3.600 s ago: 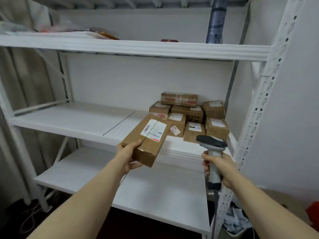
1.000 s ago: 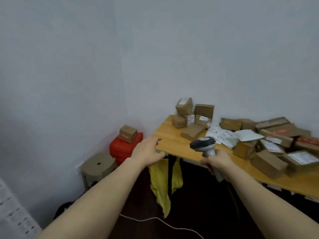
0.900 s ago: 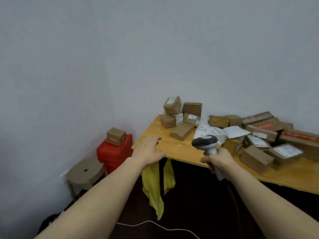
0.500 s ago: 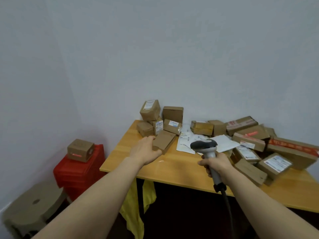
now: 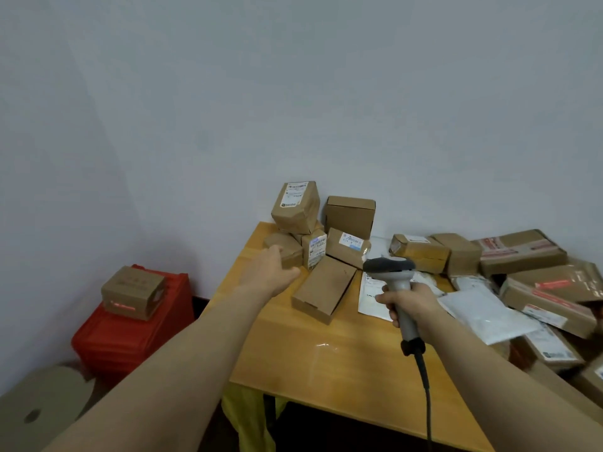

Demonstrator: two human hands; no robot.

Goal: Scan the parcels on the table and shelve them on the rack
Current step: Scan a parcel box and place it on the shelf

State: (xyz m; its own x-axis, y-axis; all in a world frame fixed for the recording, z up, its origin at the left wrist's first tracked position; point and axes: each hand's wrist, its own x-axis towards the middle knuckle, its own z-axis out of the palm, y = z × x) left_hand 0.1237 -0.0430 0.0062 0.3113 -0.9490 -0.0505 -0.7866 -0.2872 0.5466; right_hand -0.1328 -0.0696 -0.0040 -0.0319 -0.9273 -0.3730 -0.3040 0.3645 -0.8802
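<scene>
matt cardboard parcels [image 5: 323, 289], glossy wood table [image 5: 326, 353].

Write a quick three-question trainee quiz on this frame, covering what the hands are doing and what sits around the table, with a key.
1. True or false: the right hand grips the scanner.
2. What sits on the red crate? A) a cardboard box B) a white mailer C) a roll of tape
3. Does the left hand hold a parcel?

Key: 1 true; 2 A; 3 no, its fingers are open, reaching by a small brown parcel.
</scene>
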